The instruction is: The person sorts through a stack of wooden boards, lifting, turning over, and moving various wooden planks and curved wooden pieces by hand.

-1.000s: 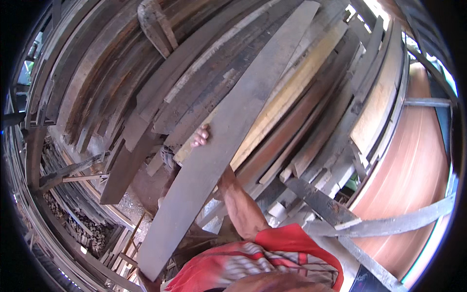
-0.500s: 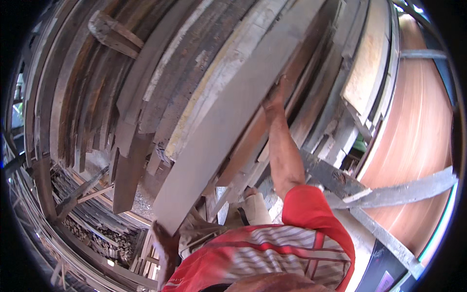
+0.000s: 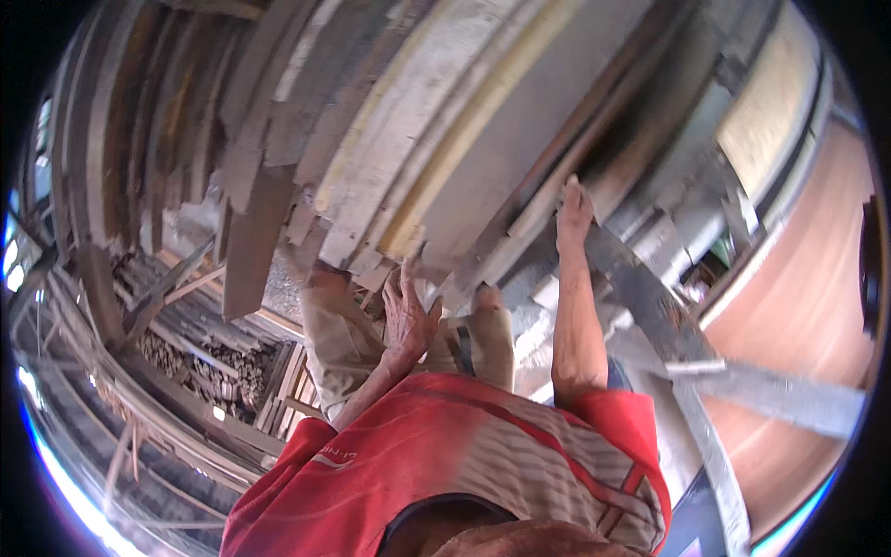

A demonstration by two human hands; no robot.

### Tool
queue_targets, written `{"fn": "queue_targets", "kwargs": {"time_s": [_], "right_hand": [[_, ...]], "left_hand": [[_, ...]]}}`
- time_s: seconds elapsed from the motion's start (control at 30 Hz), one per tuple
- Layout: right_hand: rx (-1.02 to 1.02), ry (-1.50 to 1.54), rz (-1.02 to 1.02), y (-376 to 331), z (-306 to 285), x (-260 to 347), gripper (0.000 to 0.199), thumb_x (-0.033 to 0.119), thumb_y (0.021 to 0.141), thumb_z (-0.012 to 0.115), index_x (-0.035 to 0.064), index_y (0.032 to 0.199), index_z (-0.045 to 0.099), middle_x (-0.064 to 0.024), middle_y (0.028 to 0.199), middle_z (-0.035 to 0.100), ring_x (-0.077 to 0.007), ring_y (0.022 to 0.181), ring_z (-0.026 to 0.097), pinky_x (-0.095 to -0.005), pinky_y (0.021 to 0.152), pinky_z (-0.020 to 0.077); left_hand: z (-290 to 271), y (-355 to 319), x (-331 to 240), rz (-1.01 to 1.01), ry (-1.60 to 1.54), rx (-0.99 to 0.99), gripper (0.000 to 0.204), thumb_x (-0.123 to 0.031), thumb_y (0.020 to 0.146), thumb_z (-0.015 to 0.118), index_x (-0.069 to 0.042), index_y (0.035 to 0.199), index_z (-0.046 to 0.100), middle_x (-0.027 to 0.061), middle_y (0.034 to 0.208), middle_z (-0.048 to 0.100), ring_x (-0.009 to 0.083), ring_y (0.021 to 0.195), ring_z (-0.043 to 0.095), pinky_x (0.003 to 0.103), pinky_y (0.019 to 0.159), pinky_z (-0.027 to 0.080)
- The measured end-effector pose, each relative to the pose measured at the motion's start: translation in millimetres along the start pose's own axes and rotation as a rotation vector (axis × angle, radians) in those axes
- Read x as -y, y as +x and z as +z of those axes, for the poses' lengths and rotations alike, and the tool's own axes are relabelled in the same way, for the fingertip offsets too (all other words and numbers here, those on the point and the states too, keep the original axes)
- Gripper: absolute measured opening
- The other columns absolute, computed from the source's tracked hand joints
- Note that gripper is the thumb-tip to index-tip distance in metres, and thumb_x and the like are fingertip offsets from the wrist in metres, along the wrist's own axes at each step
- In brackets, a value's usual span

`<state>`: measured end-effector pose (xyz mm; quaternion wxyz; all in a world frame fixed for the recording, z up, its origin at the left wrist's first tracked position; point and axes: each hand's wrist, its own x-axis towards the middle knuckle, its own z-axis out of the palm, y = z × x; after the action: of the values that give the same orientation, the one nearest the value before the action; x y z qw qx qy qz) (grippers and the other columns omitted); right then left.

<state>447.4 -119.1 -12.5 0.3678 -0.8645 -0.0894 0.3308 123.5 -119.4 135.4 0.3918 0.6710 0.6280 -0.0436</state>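
Observation:
My left hand (image 3: 408, 314) is open, its fingers stretched toward the lower ends of the stacked boards. The fingertips are close to the end of a yellowish narrow board (image 3: 483, 135); whether they touch is unclear. A wide grey board (image 3: 548, 121) lies just right of the yellowish one, sloping up to the right. My right hand (image 3: 574, 218) reaches forward at the lower end of dark, narrow boards (image 3: 640, 121) to its right. Blur hides how its fingers are bent and whether they grip anything.
More weathered boards (image 3: 200, 121) lean side by side at the left. Crossed timber beams (image 3: 650, 297) and a large reddish-brown sheet (image 3: 798, 325) stand on the right. Cut wood pieces (image 3: 204, 371) are stacked low on the left. My feet are just below the board ends.
My left hand has let go of the wide grey board's lower end and moved right and up. The board now sits farther up and right, and my right hand has shifted right.

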Motion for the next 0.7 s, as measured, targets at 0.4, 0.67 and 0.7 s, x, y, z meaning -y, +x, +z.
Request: {"fn": "queue_targets", "kwargs": {"time_s": [0.4,0.67,0.7], "right_hand": [[0.174,-0.457,-0.429,-65,137,-7,0.074,0.045,0.093,0.061,-0.0113,0.137,0.042,-0.0317,0.135,0.048,-0.0445,0.12,0.05,-0.0463,0.107,0.0369],[0.277,-0.56,-0.197,-76,134,23,0.085,0.041,0.089,0.068,-0.0135,0.143,0.031,-0.0346,0.142,0.04,-0.0434,0.133,0.041,-0.0458,0.113,0.0318],[0.274,-0.527,-0.202,-77,141,23,0.089,0.042,0.088,0.069,-0.0145,0.144,0.03,-0.0349,0.143,0.04,-0.0426,0.134,0.041,-0.0452,0.113,0.0315]], "left_hand": [[-163,179,278,-0.074,0.167,-0.515,0.07,-0.029,0.08,0.073,0.002,0.135,0.044,0.0267,0.115,0.061,0.0444,0.108,0.058,0.05,0.095,0.047],[-249,456,356,-0.175,0.053,-0.41,0.108,-0.055,0.068,0.081,0.01,0.142,0.036,0.0282,0.135,0.052,0.0402,0.126,0.051,0.043,0.105,0.043],[-248,474,372,-0.19,0.044,-0.411,0.114,-0.058,0.066,0.082,0.011,0.143,0.034,0.0284,0.139,0.051,0.0396,0.129,0.05,0.042,0.107,0.042]]}}
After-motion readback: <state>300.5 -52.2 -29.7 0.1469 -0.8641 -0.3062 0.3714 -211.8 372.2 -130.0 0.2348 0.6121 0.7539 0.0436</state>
